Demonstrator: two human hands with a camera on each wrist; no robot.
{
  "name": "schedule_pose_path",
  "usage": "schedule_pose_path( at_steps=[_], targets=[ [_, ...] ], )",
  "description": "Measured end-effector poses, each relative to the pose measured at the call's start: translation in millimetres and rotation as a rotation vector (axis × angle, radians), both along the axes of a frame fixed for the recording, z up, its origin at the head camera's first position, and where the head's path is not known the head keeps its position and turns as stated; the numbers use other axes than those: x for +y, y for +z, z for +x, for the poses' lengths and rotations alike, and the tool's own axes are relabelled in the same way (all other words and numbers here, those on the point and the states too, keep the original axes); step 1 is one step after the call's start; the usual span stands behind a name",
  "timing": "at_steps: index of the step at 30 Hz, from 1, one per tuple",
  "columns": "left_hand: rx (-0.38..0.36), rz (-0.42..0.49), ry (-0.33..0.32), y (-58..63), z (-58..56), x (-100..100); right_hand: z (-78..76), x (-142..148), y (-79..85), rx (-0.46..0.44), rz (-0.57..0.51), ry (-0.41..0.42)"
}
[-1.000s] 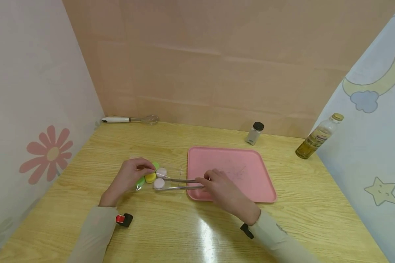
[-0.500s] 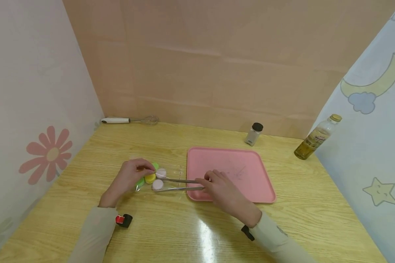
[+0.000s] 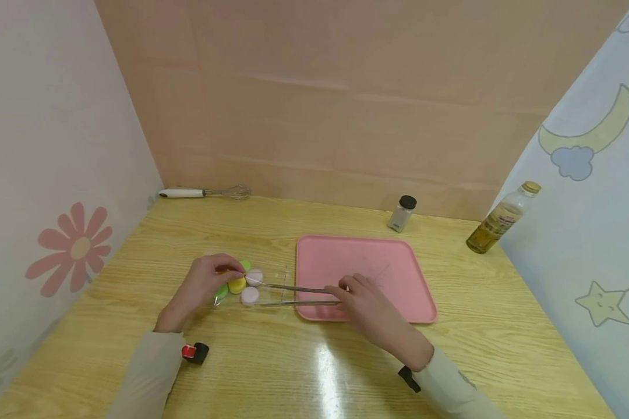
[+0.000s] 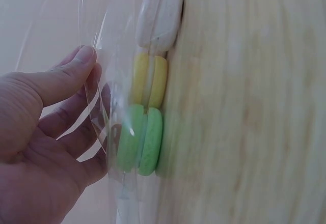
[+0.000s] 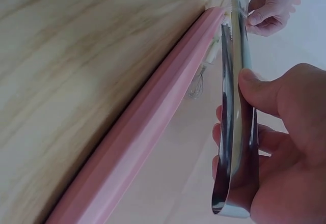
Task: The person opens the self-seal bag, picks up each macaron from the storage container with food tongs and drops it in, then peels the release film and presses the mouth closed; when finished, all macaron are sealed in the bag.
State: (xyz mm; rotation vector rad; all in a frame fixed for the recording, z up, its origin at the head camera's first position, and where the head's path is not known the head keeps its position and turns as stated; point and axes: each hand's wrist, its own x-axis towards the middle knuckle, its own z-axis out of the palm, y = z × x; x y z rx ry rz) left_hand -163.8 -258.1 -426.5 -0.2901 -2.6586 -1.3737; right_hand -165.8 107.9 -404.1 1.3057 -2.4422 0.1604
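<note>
My left hand [image 3: 207,283] pinches the upper layer of a clear plastic bag [image 4: 119,76] between thumb and finger, lifting it away from the table. Inside the bag lie several macarons: a green macaron [image 4: 130,140] and a yellow macaron [image 4: 140,79] beside two pale pink ones, the nearer pale macaron [image 3: 250,295] lying closest to me, plus another green macaron [image 3: 245,265] behind. My right hand [image 3: 369,308] holds metal tongs [image 5: 238,132], thumb on one arm and fingers on the other. The tongs' tips are spread apart, just right of the pale macarons, within the bag's mouth.
A pink tray [image 3: 419,285] lies under the tongs and right hand. Behind it stand a black-capped jar [image 3: 400,215] and, farther right, an oil bottle [image 3: 498,224]. A white-handled whisk [image 3: 188,193] rests along the back edge at left.
The right hand and tongs have drawn back to the right, so the tips are clear of the nearer pale macaron, which stays in the bag. The left hand keeps its pinch in place.
</note>
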Motion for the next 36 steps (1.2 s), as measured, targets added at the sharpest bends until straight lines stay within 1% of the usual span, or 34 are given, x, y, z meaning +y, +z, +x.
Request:
schedule_pose_path(
  at_steps=[7, 14, 18, 21, 24, 28, 31, 36],
  targets=[
    [0.006, -0.002, -0.002, -0.7, 0.0, -1, 2.0, 23, -6.4, 0.009, -0.068, -0.003],
    [0.023, -0.003, -0.011, -0.6, 0.1, 1, 6.3, 56, -11.0, 0.035, -0.113, -0.057],
    [0.013, -0.012, -0.008, -1.3, -0.5, 0, 5.8, 80, -9.8, 0.032, -0.16, -0.067],
    [0.004, -0.008, 0.0, -1.7, -0.5, 0, 4.0, 101, -6.5, 0.027, -0.208, -0.068],
    [0.004, -0.004, 0.002, -1.9, 0.1, -1, 1.9, 124, -2.1, 0.042, -0.257, -0.079],
    [0.001, 0.0, 0.003, -2.6, 0.1, -1, -2.1, 160, 2.0, 0.077, -0.28, -0.137],
    [-0.003, 0.002, 0.004, -2.5, 0.3, 0, -5.8, 185, 1.1, 0.108, -0.275, -0.2],
    [0.0, -0.003, 0.002, -2.2, -0.2, 1, -6.6, 218, -6.3, 0.089, -0.242, -0.363]
  ],
)
